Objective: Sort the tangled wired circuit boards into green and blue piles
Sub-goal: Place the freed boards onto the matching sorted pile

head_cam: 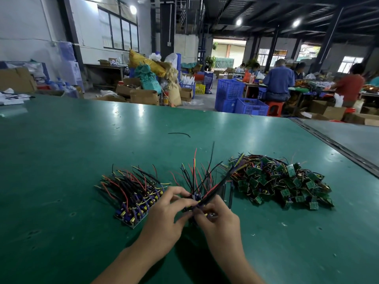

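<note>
A row of blue circuit boards [135,210] with red, black and yellow wires lies left of centre on the green table [61,160]. A tangled heap of green circuit boards [285,183] sits to the right. Between the two, my left hand [166,214] and my right hand [217,218] both pinch a small bunch of blue wired boards [196,198] just above the table. Its red and black wires fan upward and away from me. My fingers hide most of the boards in the bunch.
A loose black wire [179,134] lies farther back on the table. A grey table [348,138] adjoins on the right across a dark seam. Beyond the far edge stand blue crates [240,99], cardboard boxes, sacks and several seated workers.
</note>
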`<state>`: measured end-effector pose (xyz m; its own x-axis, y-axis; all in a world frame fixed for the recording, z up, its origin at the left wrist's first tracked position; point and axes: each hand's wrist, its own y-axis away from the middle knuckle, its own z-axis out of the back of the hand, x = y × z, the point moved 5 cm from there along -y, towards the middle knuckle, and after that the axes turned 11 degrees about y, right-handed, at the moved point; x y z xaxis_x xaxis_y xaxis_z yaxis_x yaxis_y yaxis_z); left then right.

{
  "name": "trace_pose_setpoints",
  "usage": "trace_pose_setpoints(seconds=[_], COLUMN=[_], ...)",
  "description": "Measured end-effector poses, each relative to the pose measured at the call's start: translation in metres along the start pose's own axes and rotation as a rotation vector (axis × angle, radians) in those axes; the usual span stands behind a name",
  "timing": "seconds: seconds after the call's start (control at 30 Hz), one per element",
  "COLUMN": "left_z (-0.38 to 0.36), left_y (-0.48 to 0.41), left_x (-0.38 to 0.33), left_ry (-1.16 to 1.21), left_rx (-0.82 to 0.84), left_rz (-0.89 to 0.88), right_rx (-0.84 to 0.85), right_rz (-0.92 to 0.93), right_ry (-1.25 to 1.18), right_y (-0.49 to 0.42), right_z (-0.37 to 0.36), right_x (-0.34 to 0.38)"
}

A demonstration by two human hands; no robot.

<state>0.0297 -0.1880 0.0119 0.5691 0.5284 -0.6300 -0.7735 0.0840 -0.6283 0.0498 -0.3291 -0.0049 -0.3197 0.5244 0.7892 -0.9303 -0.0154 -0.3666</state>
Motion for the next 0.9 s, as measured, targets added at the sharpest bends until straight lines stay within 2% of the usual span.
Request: trace_pose_setpoints(seconds=[0.13,0.23,0.4,0.53,0.7,0.8,0.9], left_z=[-0.003,-0.003,-0.002,-0.002,-0.012,-0.012,-0.013], left_y=[0.0,-0.001,-0.003,-0.002,-0.001,-0.001,0.0], left_x=[-0.007,-0.005,0.003,0.011,0.022,0.019,0.018], left_ry=[-0.142,-0.149,0.076,0.309,0.568,0.71,0.744], left_rx=[0.003,-0.021,-0.136,-0.216,-0.253,-0.266,-0.214], left_rz=[-0.023,0.002,0.083,0.207,0.425,0.461,0.46], right_rx=[0.0,-0.004,-0.034,-0.102,-0.097,-0.09,-0.076], right_rz=[0.061,0.039,-0.032,-0.082,-0.168,-0.165,-0.174], right_ry=[0.123,0.108,0.048,-0.093,-0.201,-0.244,-0.287], right_y=[0.001,0.002,0.003,0.002,0.0,-0.003,-0.004], right_z=[0.0,-0.001,-0.003,0.003,0.001,-0.001,-0.004], right_x=[0.005,0.003,0.0,-0.003,-0.012,-0.014,-0.015])
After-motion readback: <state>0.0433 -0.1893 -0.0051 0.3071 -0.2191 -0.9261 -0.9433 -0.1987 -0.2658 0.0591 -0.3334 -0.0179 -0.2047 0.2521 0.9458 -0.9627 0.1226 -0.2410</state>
